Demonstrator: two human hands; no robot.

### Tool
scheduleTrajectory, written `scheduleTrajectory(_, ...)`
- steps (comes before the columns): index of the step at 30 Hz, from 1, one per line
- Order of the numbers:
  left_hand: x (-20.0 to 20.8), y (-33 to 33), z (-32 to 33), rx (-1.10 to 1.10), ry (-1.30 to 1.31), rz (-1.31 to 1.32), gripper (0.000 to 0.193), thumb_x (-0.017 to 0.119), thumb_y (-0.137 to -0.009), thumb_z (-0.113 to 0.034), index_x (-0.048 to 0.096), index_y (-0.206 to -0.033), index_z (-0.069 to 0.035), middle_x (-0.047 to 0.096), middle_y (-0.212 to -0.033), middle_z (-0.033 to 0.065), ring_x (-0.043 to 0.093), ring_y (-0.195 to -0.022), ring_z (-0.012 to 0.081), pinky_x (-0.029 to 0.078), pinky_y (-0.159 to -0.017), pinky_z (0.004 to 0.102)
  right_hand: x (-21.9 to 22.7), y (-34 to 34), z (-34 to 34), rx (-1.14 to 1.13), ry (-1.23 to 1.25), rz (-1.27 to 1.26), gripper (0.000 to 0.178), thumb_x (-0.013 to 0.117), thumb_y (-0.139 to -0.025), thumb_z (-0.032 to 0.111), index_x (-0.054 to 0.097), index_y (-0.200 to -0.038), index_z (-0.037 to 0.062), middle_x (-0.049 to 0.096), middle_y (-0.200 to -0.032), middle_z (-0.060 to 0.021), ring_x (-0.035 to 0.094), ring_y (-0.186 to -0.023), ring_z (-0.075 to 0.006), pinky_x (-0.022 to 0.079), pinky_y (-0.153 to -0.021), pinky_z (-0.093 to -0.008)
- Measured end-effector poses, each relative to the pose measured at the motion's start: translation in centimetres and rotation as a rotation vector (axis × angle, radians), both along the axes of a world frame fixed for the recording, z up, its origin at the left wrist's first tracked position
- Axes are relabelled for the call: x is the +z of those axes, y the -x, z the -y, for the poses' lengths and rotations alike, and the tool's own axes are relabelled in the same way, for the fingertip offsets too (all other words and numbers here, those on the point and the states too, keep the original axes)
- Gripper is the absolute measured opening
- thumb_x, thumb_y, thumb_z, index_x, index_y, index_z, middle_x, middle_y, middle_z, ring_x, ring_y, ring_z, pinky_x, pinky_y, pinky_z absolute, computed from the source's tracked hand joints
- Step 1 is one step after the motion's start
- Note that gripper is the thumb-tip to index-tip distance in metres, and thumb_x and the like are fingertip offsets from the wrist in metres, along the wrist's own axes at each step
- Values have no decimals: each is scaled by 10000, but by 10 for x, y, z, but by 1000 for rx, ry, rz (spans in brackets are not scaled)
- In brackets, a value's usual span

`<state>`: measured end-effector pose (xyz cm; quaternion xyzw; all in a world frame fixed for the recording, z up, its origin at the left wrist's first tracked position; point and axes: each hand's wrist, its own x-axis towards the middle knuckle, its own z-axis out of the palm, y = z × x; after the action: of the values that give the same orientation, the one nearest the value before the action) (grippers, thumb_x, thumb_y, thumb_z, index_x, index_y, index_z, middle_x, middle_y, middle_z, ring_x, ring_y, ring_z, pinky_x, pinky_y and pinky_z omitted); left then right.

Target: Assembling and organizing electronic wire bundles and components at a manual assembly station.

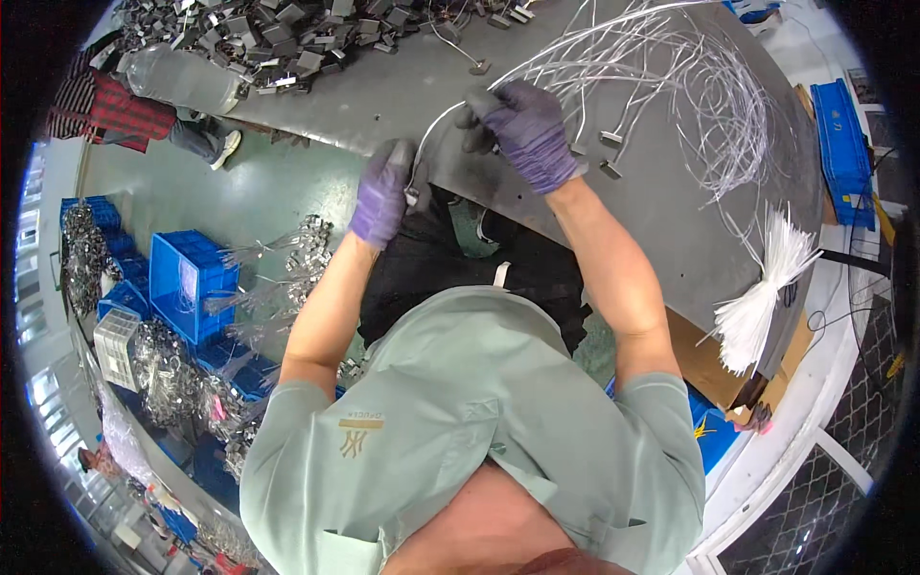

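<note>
Head view: gloved hands (460,158), thin white wire (446,113)

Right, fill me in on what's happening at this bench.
A person in a pale green shirt works at a grey metal table, wearing purple gloves. The left hand pinches a small metal clip at the table's edge, and the right hand grips a thin white wire that arcs between the two hands. Loose white wires with metal ends spread across the table, a bundle of white cable ties lies at its right edge, and a pile of metal clips sits at the far side.
</note>
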<state>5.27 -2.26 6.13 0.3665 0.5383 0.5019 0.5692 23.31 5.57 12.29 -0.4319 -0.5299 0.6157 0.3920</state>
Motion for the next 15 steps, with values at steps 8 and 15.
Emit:
scheduleTrajectory(8, -20, -10, -31, -26, -206, -360, 514, 458, -900, -507, 574, -974, -12, 568, -779, 76, 525, -674, 148, 420, -613, 284, 1, -1, 1, 116, -86, 19, 329, 600, -859, 282, 667, -729, -13, 639, -622, -72, 610, -532, -125, 486, -529, -260)
scheduleTrajectory(15, 13, -25, -37, -34, 40, -30, 414, 534, -888, -418, 557, -1032, -31, 553, -749, 47, 528, -618, 119, 415, -510, 243, 2, -26, -32, 131, -127, 356, 305, 637, -818, 274, 667, -738, -19, 643, -624, -70, 578, -459, -124, 460, -448, -261)
